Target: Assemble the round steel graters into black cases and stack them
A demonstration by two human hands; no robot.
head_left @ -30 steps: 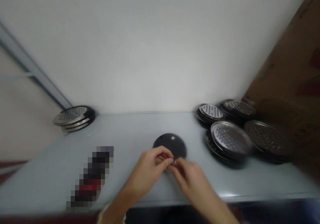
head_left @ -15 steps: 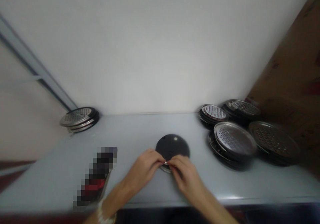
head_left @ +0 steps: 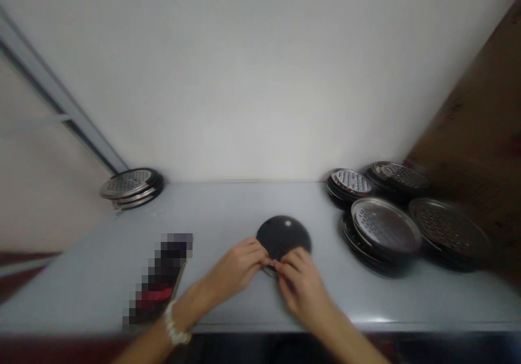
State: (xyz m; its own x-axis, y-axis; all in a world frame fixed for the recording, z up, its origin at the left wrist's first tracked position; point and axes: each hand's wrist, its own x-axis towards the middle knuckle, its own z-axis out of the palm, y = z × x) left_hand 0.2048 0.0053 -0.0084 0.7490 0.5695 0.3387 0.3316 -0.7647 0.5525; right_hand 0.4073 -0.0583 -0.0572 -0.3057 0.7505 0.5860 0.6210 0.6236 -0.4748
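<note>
A round black disc (head_left: 284, 232) with a shiny metal edge at its front lies on the table in front of me. My left hand (head_left: 249, 261) comes in from the left, fingers pinched together at the disc's near edge. From the other side my right hand (head_left: 301, 277) pinches at nearly the same spot, the two sets of fingertips almost touching. Something small and pale shows between the fingertips, too tiny to make out. The hands cover the front part of the disc. A light-coloured bracelet (head_left: 175, 329) circles my left wrist.
Round metal graters are stacked on the grey table (head_left: 220, 206): one stack (head_left: 132, 187) far left, several to the right, the nearest a grater stack (head_left: 385, 228). A blurred-out dark object (head_left: 158, 277) lies left of my arm. A brown cardboard box (head_left: 468, 131) stands at the right.
The view has shifted slightly. Both hands stay at the disc's near edge; my left fingers have moved a little, and my right fingers are more curled over the edge.
</note>
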